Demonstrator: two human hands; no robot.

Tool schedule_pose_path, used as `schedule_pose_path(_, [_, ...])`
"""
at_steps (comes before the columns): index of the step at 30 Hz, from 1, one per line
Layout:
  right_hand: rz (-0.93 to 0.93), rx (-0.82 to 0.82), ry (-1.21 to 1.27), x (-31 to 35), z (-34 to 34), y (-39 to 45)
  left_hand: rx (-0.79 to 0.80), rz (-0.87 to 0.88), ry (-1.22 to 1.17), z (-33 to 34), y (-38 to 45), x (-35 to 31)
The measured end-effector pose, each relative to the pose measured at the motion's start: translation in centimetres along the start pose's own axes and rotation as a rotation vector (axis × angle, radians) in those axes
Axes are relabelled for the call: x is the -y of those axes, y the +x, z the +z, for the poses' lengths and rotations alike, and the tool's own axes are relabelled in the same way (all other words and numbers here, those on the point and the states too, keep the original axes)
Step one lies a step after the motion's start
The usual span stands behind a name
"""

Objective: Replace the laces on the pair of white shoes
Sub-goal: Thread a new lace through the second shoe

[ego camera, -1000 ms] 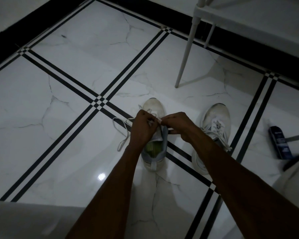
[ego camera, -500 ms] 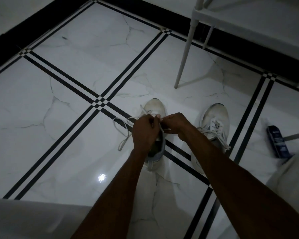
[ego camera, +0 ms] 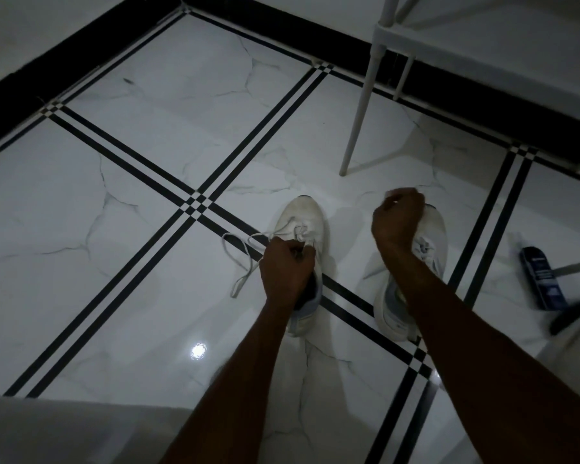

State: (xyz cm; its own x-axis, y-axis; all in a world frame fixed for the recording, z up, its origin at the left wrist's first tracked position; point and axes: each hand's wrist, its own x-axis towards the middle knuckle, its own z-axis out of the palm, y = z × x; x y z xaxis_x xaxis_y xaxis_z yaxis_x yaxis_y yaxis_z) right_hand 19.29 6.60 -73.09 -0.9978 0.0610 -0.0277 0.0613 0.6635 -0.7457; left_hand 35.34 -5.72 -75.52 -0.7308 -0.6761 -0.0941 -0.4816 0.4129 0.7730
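The right hand (ego camera: 397,219) has swung away toward two o'clock, fist clenched, apparently drawing a lace I cannot see. The left hand (ego camera: 287,266) grips the left shoe (ego camera: 303,216), its lace (ego camera: 245,259) loosening.

White shoes (ego camera: 303,217), white marble floor (ego camera: 148,182) with black stripes.

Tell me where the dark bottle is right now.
In the head view, the dark bottle lies on the floor at the far right, beyond the right shoe.
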Motion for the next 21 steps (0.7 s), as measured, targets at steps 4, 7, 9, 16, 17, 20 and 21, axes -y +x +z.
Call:
schedule_pose_path(4, [-0.274,0.574,-0.031,1.2,1.7,-3.4,-0.011,-0.015,0.005,0.7,0.5,0.5])
schedule_pose_path(7, [-0.329,0.614,-0.106,1.6,2.5,-4.7,-0.034,0.023,-0.006,0.7,0.3,0.1])
schedule_pose_path(9, [-0.331,0.613,-0.093,1.8,2.2,-4.6,-0.034,0.039,-0.004,0.6,0.1,0.0])
schedule_pose_path(16, [-0.231,0.473,0.078,1.3,3.1,-4.2,-0.027,0.039,-0.017,0.1,-0.1,-0.3])
schedule_pose_path(17, [-0.076,0.314,0.189,1.1,2.6,-2.8,-0.028,0.025,-0.025,0.0,0.0,-0.4])
schedule_pose_path(20, [0.177,-0.221,0.384,0.6,-0.3,1.1,-0.022,0.011,-0.053,0.0,0.1,-0.2])
schedule_pose_path(21, [0.143,-0.261,0.352,0.6,-0.8,1.7,-0.023,0.020,-0.041,0.0,0.1,-0.2])
